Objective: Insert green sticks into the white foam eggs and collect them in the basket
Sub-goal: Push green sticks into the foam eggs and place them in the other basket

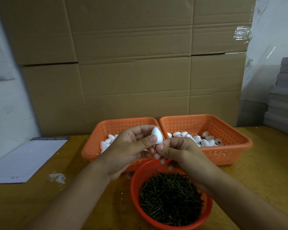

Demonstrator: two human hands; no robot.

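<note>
My left hand (131, 146) pinches a white foam egg (157, 137) between thumb and fingers, above the table's middle. My right hand (178, 151) is curled just below the egg, fingertips pressed at its lower end; any stick in those fingers is hidden. A round orange bowl (135, 188) full of green sticks (170, 198) stands right under my hands. Behind them stand two orange baskets: the left basket (96, 143) holds plain white eggs (106, 143), and the right basket (231, 140) holds eggs (204, 141), some with dark ends.
A lined notepad (25, 160) lies at the left on the wooden table (264, 171). White foam crumbs (57, 177) lie near it. Stacked cardboard boxes (131, 63) form a wall behind the baskets. Grey stacked sheets (283, 100) stand at the right.
</note>
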